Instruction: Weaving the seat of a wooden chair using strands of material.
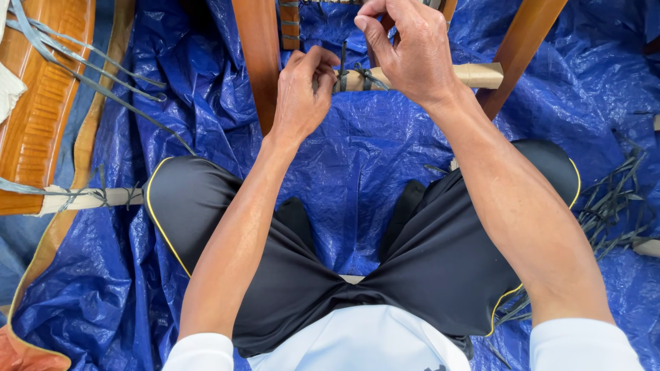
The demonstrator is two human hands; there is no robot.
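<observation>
Black shorts (426, 268) down front, both hands pinched thin, floppy-looking gray strips (344, 65) on the pale rail (474, 74), left hand (302, 93) and right hand (412, 51) gripping close to it.

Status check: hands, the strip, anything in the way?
Left hand and right hand both pinch dark strip wrapped on pale rail. Chair leg close beside left hand. Loose strips off right, clear.

Crinkled glossy plastic tarp (371, 158); polished wooden frame (258, 55).
</observation>
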